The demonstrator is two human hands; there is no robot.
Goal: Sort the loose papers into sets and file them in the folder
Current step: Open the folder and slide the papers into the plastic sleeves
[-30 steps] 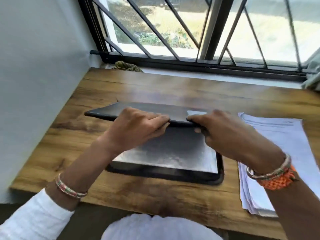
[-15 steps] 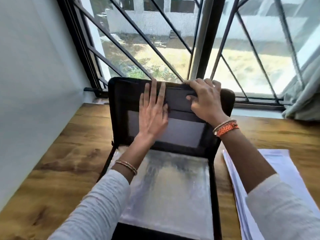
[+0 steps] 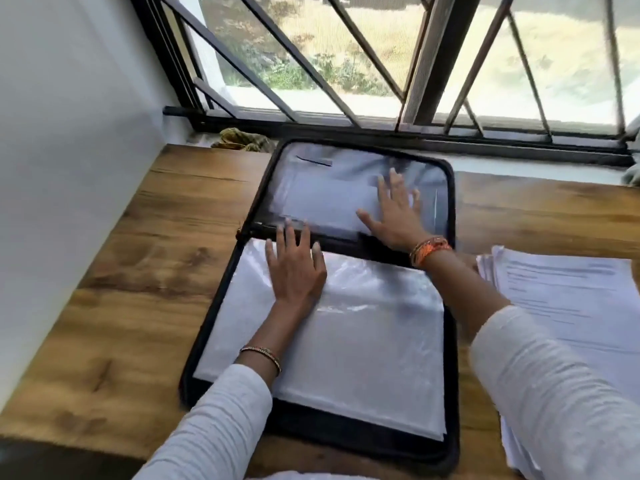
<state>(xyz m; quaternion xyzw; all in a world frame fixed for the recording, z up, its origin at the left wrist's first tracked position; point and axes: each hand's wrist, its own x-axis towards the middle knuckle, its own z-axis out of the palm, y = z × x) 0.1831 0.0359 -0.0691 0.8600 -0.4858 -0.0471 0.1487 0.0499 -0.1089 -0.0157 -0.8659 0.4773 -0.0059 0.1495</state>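
Head view: folder (image 3: 446,306) lies spread open on the wooden surface (image 3: 138,271). Left hand (image 3: 296,271) presses flat on the near plastic sleeve, right hand (image 3: 398,209) flat on the far flap; neither grips anything. Pressing both halves fully flat would ease filing. Loose papers (image 3: 568,299) wait just beside, right; a cloth (image 3: 242,138) sits by the window.

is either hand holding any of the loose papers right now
No, both the left hand and right hand lie flat on the open folder, while the loose papers sit untouched beside it.
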